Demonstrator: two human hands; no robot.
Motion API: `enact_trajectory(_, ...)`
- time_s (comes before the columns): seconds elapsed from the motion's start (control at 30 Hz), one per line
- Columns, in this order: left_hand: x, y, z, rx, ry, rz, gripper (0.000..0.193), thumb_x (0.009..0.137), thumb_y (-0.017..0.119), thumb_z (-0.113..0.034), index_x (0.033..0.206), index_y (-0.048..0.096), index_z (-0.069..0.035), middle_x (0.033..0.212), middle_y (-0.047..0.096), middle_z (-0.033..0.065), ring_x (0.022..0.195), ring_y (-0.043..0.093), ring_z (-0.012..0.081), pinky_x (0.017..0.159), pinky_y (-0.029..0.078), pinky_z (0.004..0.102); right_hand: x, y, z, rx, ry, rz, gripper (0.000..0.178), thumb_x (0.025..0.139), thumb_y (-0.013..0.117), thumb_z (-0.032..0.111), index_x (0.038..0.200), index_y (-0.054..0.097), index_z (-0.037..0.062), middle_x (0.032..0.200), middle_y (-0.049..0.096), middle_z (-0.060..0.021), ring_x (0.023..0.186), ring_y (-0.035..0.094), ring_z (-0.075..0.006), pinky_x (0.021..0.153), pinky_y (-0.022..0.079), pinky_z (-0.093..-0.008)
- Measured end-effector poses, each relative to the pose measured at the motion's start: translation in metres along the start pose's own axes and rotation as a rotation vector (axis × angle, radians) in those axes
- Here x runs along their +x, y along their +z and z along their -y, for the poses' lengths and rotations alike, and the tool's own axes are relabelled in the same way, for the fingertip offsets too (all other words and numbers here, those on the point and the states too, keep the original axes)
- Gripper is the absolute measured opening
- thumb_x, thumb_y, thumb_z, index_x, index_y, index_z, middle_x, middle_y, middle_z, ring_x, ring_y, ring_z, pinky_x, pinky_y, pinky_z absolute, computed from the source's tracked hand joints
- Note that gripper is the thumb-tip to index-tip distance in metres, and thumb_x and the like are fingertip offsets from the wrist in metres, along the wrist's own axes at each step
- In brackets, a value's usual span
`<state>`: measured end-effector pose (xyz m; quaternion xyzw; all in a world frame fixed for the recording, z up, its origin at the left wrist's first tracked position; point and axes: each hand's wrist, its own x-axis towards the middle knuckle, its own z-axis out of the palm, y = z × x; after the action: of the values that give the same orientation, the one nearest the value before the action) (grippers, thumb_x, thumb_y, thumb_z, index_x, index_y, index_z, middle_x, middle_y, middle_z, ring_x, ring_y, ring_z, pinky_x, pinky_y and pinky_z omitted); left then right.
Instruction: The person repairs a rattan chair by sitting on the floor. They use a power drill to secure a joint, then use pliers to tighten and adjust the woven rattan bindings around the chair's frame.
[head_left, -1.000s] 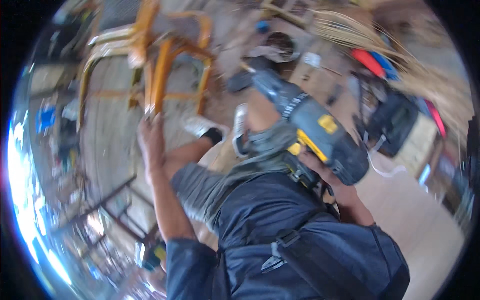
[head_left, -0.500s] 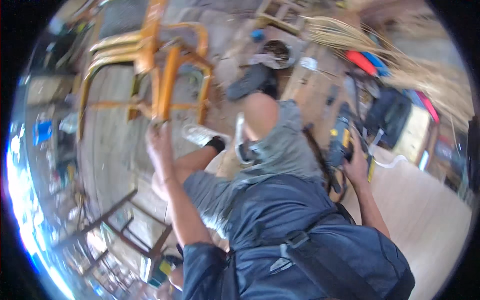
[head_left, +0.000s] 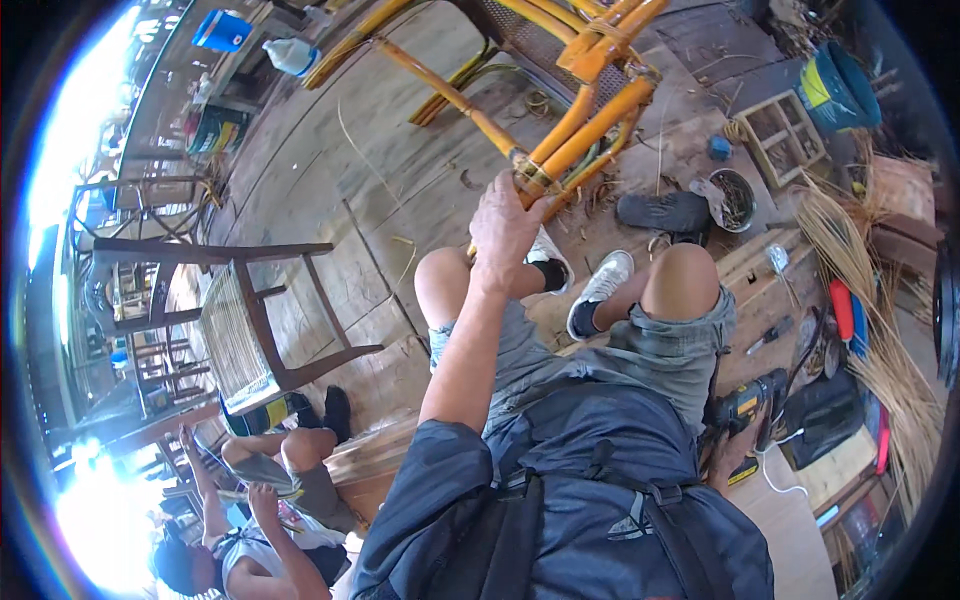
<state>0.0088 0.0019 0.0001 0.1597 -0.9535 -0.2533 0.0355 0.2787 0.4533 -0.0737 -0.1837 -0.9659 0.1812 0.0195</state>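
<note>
My left hand [head_left: 505, 225] is closed around a leg of an orange-yellow rattan chair frame [head_left: 600, 115], just below a wrapped joint. The chair is tipped in front of my knees, with its dark woven panel [head_left: 540, 65] beyond the legs. By my right thigh, my right hand [head_left: 738, 448] grips a black-and-yellow power drill [head_left: 745, 403]. My torso hides part of that hand.
A person [head_left: 270, 535] sits at lower left, near a dark wooden chair [head_left: 240, 320] with a strung seat. At right are a screwdriver [head_left: 770, 335], a bundle of cane strands [head_left: 860, 290], a bowl [head_left: 735, 200], a sandal [head_left: 662, 211] and a teal bucket [head_left: 838, 88].
The view has swung, bringing the chair frame from the left to the upper middle and the seated person further into sight. My right hand has come lower with the drill; my left stays on the chair.
</note>
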Motion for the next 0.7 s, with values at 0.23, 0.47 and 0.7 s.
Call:
enact_trajectory(0.23,0.005,-0.002,-0.013,0.021,-0.129,0.04,0.054,0.072,0.07,-0.045,0.096,0.052,-0.001,0.093,0.062,0.0204,0.09,0.06,0.0366,0.075,0.047,0.0456,0.0,0.014,-0.033,0.126,0.134,0.061,0.087,0.063,0.059,-0.01,0.142,0.024,-0.0007,0.144,0.03,-0.0214,0.135,0.025,-0.0349,0.114,0.016,-0.0396)
enact_trajectory(0.47,0.003,0.014,-0.014,0.079,-0.08,-0.112,0.047,0.069,0.075,-0.031,0.099,0.052,-0.003,0.097,0.058,0.0161,0.091,0.057,0.0338,0.076,0.045,0.046,0.005,0.005,-0.029,0.12,0.124,0.145,0.087,0.065,0.058,-0.012,0.143,0.02,-0.0004,0.146,0.027,-0.0213,0.136,0.023,-0.0342,0.114,0.016,-0.0398)
enact_trajectory(0.7,-0.003,0.025,-0.023,0.075,-0.03,-0.318,0.059,0.068,0.073,-0.02,0.119,0.047,-0.004,0.108,0.056,0.0119,0.102,0.052,0.0305,0.087,0.038,0.0425,0.001,-0.001,-0.028,0.223,-0.019,0.205,0.083,0.07,0.056,0.001,0.144,0.018,-0.0005,0.146,0.024,-0.0234,0.137,0.021,-0.0355,0.113,0.014,-0.0389)
